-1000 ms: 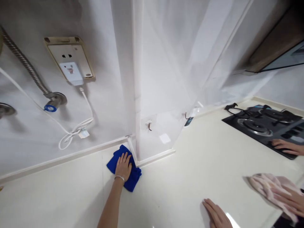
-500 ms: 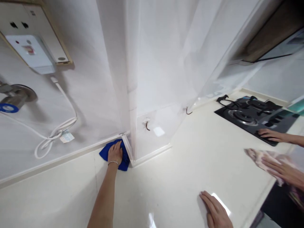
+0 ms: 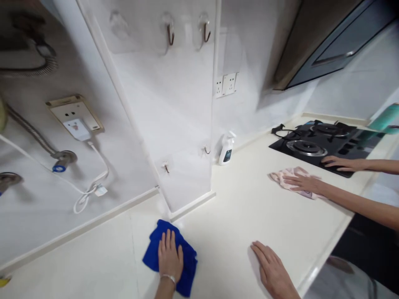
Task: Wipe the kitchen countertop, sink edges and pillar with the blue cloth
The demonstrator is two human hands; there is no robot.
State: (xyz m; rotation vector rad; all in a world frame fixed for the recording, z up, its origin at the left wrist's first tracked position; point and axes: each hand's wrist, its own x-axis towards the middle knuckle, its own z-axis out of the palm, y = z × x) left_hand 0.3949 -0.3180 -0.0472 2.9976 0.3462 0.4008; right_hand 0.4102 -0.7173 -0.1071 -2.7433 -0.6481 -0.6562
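Observation:
My left hand (image 3: 170, 257), with a bracelet at the wrist, lies flat on a blue cloth (image 3: 152, 252). Its fingers are stretched out over the fabric, which is spread on the white countertop (image 3: 224, 236) in front of the wall column's corner. Farther right, my right hand (image 3: 273, 268) rests on the bare counter with its fingers extended and close together, holding nothing.
At right, another person's hand (image 3: 301, 183) presses a pinkish cloth (image 3: 277, 176); their other hand (image 3: 341, 163) is on the black gas stove (image 3: 283, 146). A white spray bottle (image 3: 226, 150) stands by the wall. Hooks and a plugged-in white cord (image 3: 100, 154) are on the walls.
My left hand has drawn the blue cloth out of the wall corner and flattened over it. The other person's cloth has moved toward the stove. The view has shifted, bringing the spray bottle into sight.

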